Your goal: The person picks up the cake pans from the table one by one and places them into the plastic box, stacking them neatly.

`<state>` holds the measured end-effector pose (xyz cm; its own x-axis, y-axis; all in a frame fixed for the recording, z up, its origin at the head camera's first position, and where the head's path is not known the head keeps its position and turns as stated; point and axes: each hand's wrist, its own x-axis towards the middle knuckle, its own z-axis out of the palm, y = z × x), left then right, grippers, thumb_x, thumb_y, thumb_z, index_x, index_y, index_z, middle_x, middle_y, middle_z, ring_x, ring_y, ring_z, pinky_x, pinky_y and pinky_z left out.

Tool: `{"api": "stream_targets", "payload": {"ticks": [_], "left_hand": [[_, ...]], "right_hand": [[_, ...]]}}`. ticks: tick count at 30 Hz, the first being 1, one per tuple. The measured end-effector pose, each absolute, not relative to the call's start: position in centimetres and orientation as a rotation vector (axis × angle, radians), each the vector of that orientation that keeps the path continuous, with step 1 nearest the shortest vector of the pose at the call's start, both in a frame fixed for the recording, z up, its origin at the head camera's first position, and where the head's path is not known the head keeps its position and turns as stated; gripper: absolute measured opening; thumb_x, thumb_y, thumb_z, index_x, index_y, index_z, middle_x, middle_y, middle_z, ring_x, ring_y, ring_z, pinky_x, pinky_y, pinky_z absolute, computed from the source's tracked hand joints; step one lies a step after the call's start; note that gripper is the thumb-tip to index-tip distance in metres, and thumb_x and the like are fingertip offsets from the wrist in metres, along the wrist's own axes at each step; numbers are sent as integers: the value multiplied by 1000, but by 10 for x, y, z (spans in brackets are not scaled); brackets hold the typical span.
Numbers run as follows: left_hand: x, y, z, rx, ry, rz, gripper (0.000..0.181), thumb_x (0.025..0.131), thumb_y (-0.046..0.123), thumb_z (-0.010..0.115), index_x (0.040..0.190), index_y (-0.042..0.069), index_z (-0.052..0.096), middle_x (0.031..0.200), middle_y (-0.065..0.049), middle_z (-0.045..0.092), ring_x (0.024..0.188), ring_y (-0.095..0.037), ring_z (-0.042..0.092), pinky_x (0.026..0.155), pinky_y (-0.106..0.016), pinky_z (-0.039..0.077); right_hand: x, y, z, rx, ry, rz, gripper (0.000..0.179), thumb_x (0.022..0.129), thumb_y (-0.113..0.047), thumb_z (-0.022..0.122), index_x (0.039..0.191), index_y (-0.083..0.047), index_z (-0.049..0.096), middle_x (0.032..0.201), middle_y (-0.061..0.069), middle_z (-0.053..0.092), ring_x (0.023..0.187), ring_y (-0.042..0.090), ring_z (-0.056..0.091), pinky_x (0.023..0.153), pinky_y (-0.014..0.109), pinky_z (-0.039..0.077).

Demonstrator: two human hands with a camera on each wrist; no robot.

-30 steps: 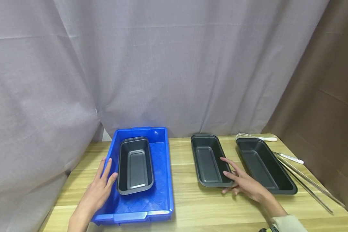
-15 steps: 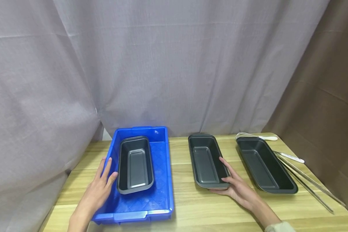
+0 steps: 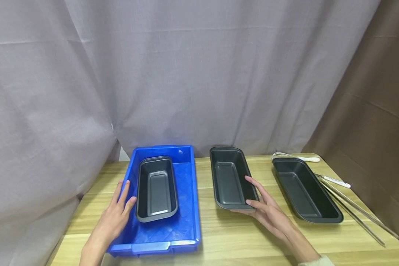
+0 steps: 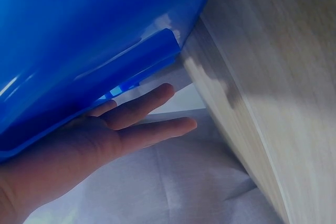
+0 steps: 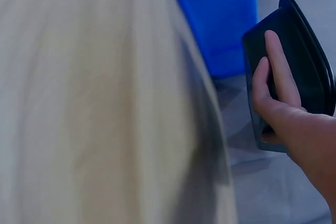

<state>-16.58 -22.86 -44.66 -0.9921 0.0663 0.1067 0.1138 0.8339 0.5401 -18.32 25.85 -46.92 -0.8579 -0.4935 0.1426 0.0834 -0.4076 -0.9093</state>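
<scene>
1. Black middle loaf pan (image 3: 227,183), right of the blue bin (image 3: 153,248): gripped by the right hand (image 3: 269,214), apparently off the desk (image 3: 219,238).
2. Left hand (image 3: 111,220): fingers extended at bin's rim.
3. Step: apparently lifting; next calls for level support.

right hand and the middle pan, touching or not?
Touching. The head view shows it: the right hand grips the middle pan at its near right corner, fingertips over the rim.
</scene>
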Motion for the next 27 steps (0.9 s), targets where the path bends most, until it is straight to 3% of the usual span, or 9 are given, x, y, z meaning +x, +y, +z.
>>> {"api": "stream_targets", "payload": {"ticks": [3,6,9,13,27], "left_hand": [[-166,-229,-446,-147,-2927,-870,66,121,37,39,174,1,21,181,-30,9,148,-65,45,109,-82,42],[-166,-228,-446,-151,-2925,-861,66,121,37,40,174,2,21,181,-30,9,147,-65,45,110,-81,42],[-166,-227,-445,-139,-2934,-810,68,120,39,41,174,3,21,181,-29,8,153,-69,33,109,-88,38],[-164,-226,-446,-106,-2965,-684,71,119,44,43,176,9,20,184,-23,4,160,-68,8,107,-97,26],[-162,-224,-444,-75,-2999,-572,79,115,56,45,177,14,19,185,-16,7,164,-63,-1,107,-101,12]], "right_hand": [[-180,251,-456,-536,1556,-2267,84,110,9,46,178,-20,6,173,35,-5,148,28,57,117,46,54],[-177,242,-444,-504,1643,-2223,78,109,7,51,175,-19,17,169,33,9,142,25,60,115,44,55],[-177,232,-435,-502,1666,-2196,69,108,6,53,168,-20,29,158,33,32,137,27,63,114,45,56],[-178,218,-427,-558,1612,-2184,65,108,9,52,162,-25,39,153,26,47,137,28,65,114,47,56],[-177,172,-410,-517,1571,-2201,64,105,7,60,158,-25,44,155,28,55,132,30,71,112,49,57]]}}
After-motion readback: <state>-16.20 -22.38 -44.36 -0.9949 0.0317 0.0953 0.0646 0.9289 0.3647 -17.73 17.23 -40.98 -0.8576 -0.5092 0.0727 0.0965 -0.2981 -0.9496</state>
